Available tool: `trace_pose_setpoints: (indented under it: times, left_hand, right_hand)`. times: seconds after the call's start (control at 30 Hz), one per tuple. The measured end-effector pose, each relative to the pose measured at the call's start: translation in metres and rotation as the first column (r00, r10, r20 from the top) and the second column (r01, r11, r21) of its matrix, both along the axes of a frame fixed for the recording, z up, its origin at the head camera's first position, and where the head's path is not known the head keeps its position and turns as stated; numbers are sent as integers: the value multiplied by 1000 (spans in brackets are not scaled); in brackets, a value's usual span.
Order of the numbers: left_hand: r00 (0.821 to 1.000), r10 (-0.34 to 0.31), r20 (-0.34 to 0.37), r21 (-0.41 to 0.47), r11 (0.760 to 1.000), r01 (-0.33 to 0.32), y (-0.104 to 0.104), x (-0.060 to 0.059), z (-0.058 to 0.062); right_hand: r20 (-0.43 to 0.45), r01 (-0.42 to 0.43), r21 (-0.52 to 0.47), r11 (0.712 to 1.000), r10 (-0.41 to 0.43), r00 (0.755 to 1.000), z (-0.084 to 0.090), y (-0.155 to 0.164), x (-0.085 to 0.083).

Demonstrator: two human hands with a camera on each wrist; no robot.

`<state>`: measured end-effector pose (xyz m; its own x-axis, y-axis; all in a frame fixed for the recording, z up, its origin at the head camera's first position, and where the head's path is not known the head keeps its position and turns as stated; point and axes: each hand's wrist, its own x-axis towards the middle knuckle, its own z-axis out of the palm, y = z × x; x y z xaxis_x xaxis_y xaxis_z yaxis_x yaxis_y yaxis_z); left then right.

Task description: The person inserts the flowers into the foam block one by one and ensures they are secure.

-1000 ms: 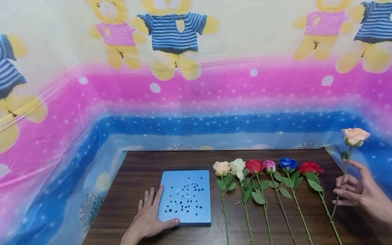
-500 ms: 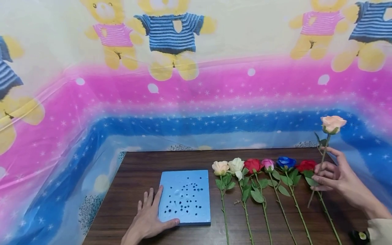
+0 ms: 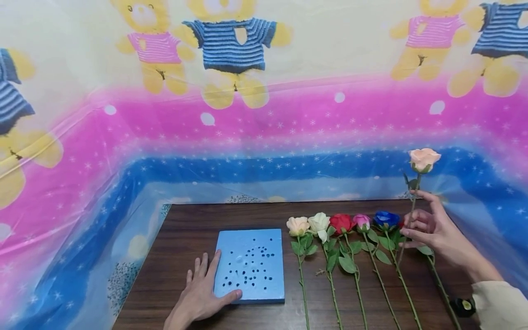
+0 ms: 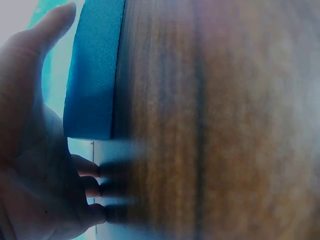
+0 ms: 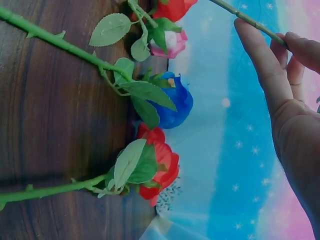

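Spread left hand (image 3: 200, 292) likely steadies the blue block (image 3: 249, 268) from nine o'clock; at three, right hand (image 3: 438, 233) pinches a peach rose (image 3: 425, 159) by its stem (image 5: 227, 7) (perhaps to prevent crushing).

The raised rose (image 3: 425, 159) is peach, the block (image 3: 253, 259) blue.
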<state>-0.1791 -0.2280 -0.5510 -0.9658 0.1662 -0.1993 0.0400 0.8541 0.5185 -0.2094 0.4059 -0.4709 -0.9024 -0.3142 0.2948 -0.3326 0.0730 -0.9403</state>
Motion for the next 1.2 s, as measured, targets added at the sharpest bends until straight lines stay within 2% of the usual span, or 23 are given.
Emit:
trace_pose_setpoints:
  times: [0.47, 0.8, 1.2]
  left_hand:
    - [1000, -7, 6, 0, 1000, 7, -2, -3, 1]
    - [1000, -5, 30, 8, 1000, 5, -2, -2, -2]
    - [999, -12, 37, 24, 1000, 11, -1, -4, 0]
  right_hand:
    - [-6, 11, 88, 996, -11, 1000, 10, -22, -11]
    - [28, -37, 61, 997, 35, 999, 17, -57, -28]
    - [-6, -106, 63, 992, 107, 994, 18, -107, -52]
